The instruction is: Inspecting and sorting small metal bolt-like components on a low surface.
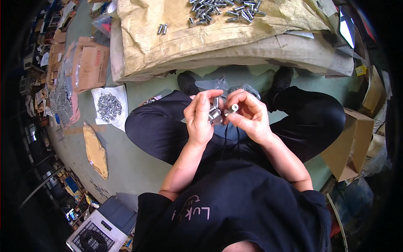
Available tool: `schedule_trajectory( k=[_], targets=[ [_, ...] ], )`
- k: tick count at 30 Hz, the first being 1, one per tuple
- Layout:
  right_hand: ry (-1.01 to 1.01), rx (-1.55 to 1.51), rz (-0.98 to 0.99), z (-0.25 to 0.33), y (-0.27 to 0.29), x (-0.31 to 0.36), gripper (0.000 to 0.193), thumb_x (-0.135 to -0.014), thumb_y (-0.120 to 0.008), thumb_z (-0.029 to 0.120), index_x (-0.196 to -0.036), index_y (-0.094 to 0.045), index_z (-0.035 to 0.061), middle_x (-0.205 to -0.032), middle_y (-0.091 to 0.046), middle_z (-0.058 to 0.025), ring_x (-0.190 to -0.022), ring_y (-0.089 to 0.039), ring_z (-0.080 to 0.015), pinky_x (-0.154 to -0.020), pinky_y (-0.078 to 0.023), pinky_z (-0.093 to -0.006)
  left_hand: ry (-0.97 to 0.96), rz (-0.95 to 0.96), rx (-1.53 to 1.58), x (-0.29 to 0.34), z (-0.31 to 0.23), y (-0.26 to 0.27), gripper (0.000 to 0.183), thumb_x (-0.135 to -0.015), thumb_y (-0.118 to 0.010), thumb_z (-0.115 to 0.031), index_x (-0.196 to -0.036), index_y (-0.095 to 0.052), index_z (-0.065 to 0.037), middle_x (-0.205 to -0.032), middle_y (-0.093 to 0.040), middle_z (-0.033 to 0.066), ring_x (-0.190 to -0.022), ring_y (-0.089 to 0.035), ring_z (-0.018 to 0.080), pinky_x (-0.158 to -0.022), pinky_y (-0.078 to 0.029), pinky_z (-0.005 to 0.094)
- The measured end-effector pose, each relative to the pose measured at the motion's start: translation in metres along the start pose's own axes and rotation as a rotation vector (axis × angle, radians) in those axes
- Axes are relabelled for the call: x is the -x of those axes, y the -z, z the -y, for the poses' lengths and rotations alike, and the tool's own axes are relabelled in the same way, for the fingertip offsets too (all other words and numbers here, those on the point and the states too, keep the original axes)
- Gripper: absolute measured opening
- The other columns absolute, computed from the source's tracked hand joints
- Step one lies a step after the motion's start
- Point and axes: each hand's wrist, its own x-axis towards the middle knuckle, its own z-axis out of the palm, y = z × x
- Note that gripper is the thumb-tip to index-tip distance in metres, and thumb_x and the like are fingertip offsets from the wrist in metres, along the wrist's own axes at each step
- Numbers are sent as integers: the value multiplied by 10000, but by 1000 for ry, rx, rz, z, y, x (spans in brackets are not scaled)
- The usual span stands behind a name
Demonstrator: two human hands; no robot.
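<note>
Evidently both hands work close together above the lap, probably so that the small parts stay in clear sight and anything dropped lands near the body. The left hand (199, 119) has its fingers curled around a cluster of metal pieces (215, 115), bunched at the fingertips rather than sunk in the palm, perhaps to keep each one easy to reach. The right hand (252, 116) pinches a single piece (233, 109), thumb and fingers clamped on it, with its round, hollowed end turned up toward the eyes, a hold that seems to suit looking into it. Whether those fingers also touch the left hand's cluster, I cannot tell

Beyond the knees, a loose heap of similar pieces (206, 10) lies on the covered bench (149, 48), within easy reach; a pair of pieces (165, 28) sits well apart to its left, maybe set aside on purpose. On the floor (138, 168) to the left, another pile (110, 108) rests on a white sheet (121, 93), likely to keep the parts gathered and clean

As for writing, the brown cardboard box (90, 65) at the left carries reddish print, and the dark shirt (256, 201) bears pale, hand-style lettering across the chest. No marking can be made out on the metal pieces themselves
</note>
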Motion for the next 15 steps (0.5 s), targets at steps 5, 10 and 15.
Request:
schedule_trajectory(
  k=[5, 10, 15],
  targets=[
    [-45, 270, -82, -6, -12, 6, 224, -698, -670, 48, -885, -551, 19, -643, -439, 26, -576, -391, -70, -539, -345, -219, -138, -43, -161, 3, 7, 3, 426, -909, -341, -314, -968, -518, 70, -722, -545, 101, -578, -502, 120, -471, -386, 213],
    [82, 454, -102, -9, -23, 5, 215, -659, -697, 62, -831, -571, 30, -616, -416, -15, -553, -395, -100, -520, -346, -237, -362, -63, -239, 1, 11, 4, 473, -906, -310, -357, -956, -511, 68, -707, -535, 133, -595, -488, 143, -549, -399, 247],
    [270, 584, -132, -10, -27, 5, 213, -632, -729, 71, -771, -576, 18, -600, -449, -12, -510, -400, -88, -482, -329, -224, -117, -63, 92, -2, 10, 1, 467, -893, -322, -387, -972, -493, 41, -711, -529, 126, -601, -493, 147, -553, -413, 259]
  ],
)
